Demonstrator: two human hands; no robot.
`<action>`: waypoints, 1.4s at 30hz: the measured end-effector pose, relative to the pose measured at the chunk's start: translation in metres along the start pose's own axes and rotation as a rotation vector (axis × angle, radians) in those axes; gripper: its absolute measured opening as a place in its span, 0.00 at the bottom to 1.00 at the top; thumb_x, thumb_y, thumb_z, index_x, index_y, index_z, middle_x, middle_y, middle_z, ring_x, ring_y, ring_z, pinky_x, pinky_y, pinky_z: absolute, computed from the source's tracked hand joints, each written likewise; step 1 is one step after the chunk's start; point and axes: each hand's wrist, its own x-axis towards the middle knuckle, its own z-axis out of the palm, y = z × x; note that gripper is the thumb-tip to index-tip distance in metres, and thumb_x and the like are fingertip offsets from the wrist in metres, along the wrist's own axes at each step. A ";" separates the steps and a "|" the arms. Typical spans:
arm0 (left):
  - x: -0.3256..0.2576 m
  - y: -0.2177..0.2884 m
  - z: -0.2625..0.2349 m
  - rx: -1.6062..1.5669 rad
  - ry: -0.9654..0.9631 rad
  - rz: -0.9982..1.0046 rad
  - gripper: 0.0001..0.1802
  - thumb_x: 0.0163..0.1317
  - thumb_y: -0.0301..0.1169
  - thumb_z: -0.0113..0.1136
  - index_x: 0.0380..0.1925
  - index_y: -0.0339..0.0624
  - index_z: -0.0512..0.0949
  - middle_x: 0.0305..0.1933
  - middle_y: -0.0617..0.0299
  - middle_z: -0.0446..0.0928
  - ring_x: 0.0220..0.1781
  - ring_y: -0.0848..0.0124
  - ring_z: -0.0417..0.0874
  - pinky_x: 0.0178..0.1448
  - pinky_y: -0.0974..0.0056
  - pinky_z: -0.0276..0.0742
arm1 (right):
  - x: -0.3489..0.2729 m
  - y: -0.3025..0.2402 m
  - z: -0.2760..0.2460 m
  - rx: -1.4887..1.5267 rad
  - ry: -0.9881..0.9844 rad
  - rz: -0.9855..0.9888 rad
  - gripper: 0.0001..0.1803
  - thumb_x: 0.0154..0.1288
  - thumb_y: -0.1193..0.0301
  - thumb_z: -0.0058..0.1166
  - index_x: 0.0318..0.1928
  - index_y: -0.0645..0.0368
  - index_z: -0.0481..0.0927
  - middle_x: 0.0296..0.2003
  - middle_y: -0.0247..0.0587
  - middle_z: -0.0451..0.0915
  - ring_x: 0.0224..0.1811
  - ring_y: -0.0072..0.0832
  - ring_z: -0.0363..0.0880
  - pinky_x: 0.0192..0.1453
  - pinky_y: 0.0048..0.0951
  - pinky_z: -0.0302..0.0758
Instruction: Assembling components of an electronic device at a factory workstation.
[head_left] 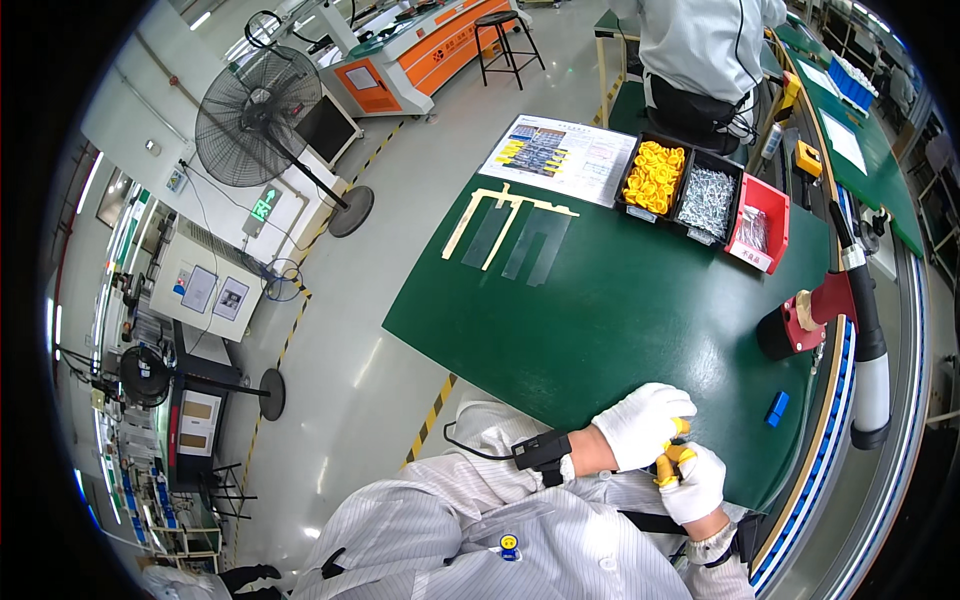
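Close together over the near edge of the green tabletop (pixel 600 330), my two white-gloved hands meet with curled fingers. My left hand (pixel 640 425) has its fingers bent toward the right one, and yellow shows at its fingertips. Just right of it, my right hand (pixel 692 485) is closed too, with yellow at its thumb and finger. Whether the yellow is finger covers or small parts I cannot tell. Whatever lies between the fingers is hidden. A small blue block (pixel 777 408) rests on the table to the right of my hands.
Farther back stand a black bin of yellow plastic parts (pixel 655 175), a bin of screws (pixel 708 198) and a red bin (pixel 760 222). Left of them lie a printed sheet (pixel 560 158) and taped outlines (pixel 510 230). A red-and-black tool mount (pixel 800 325) stands right; a co-worker (pixel 695 60) is beyond.
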 end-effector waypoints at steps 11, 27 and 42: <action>-0.003 0.017 -0.016 -0.883 -0.021 -0.434 0.09 0.67 0.18 0.65 0.45 0.36 0.88 0.56 0.56 0.86 0.53 0.63 0.88 0.60 0.59 0.84 | 0.005 -0.003 0.000 -0.017 -0.025 -0.017 0.08 0.57 0.73 0.73 0.36 0.56 0.87 0.28 0.42 0.83 0.28 0.46 0.85 0.34 0.44 0.81; 0.010 0.127 -0.124 -1.322 -0.700 0.424 0.10 0.67 0.38 0.73 0.38 0.44 0.90 0.41 0.53 0.88 0.44 0.54 0.89 0.49 0.52 0.85 | 0.007 -0.007 -0.004 -0.013 0.016 -0.021 0.07 0.55 0.75 0.72 0.36 0.55 0.89 0.25 0.42 0.80 0.27 0.44 0.83 0.33 0.42 0.80; 0.009 0.128 -0.128 -1.347 -0.655 0.481 0.09 0.68 0.37 0.74 0.30 0.47 0.89 0.32 0.58 0.86 0.34 0.56 0.87 0.37 0.54 0.81 | 0.007 -0.009 -0.004 -0.002 0.002 0.001 0.07 0.55 0.75 0.72 0.36 0.56 0.89 0.26 0.42 0.81 0.27 0.44 0.83 0.34 0.42 0.80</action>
